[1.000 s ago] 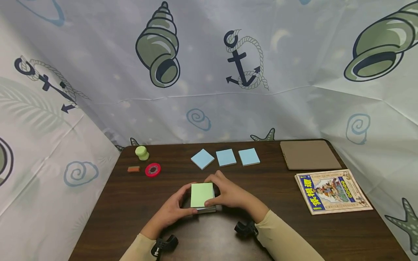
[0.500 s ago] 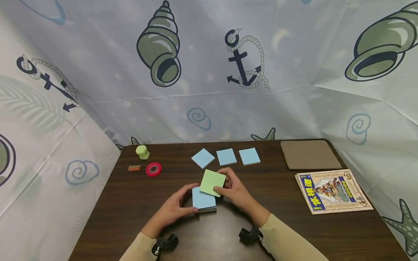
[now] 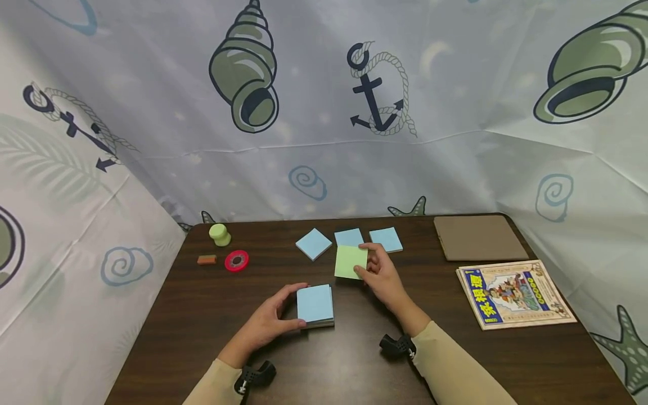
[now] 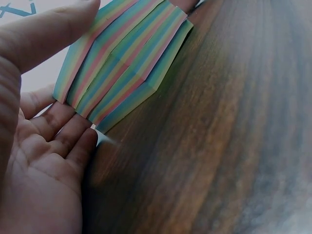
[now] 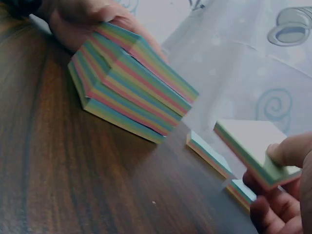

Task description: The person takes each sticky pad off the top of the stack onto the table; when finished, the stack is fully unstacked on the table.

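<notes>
The right hand [image 3: 383, 275] pinches the green pad [image 3: 350, 261], now lifted clear of the stack [image 3: 315, 305] toward the blue pads [image 3: 349, 237]. The left hand [image 3: 267, 324] still grips the stack's edge.

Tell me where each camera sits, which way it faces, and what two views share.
Head: worn high, looking forward and down at the table; both forearms, left hand and right hand show.
Left wrist: low by the left palm, facing the striped edge of the paper stack.
Right wrist: low above the table, facing that stack; right fingers pinch a green-topped pad.
Shared: all three see the stack.
</notes>
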{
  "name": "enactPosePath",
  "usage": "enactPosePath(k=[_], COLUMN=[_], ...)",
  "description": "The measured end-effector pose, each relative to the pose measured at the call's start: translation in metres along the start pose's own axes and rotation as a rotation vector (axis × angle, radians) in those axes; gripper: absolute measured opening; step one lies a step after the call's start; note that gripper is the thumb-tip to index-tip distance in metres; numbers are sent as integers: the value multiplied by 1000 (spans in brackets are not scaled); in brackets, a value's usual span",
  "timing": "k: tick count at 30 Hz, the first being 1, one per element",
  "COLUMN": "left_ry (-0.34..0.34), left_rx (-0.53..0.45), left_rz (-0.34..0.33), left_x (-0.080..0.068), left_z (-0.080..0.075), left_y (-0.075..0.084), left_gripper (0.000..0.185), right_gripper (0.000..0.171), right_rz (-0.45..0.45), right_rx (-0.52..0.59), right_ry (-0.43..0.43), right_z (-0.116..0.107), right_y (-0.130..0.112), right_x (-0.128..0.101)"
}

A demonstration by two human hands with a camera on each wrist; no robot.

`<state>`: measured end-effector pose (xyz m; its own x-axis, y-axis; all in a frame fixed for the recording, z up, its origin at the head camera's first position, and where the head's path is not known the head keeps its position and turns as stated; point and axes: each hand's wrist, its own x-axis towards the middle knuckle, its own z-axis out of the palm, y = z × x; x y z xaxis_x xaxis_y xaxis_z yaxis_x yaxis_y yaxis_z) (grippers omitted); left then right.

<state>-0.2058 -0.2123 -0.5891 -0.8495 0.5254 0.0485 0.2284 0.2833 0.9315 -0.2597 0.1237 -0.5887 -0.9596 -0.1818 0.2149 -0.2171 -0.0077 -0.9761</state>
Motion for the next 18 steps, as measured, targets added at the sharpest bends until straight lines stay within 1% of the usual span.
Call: enactPosePath(k=[4,12,15,18], left_ry=[-4,-2,-4,-7], left_rx=[-6,-17,-21,-25], left_rz=[2,13,12,14], left_x=[0,0,0,0], left_z=[0,0,0,0], left_y=[0,0,-1,-1], left_gripper=[85,84,83,82], right_gripper=[55,57,56,56], right_rz=[17,22,13,1], right_rx=[-94,-456,-560,-623], right_ry=[14,-20,-2,19], right_z=[-2,6,9,10], right_y=[1,3,1,0], right_x=[0,-1,0,0])
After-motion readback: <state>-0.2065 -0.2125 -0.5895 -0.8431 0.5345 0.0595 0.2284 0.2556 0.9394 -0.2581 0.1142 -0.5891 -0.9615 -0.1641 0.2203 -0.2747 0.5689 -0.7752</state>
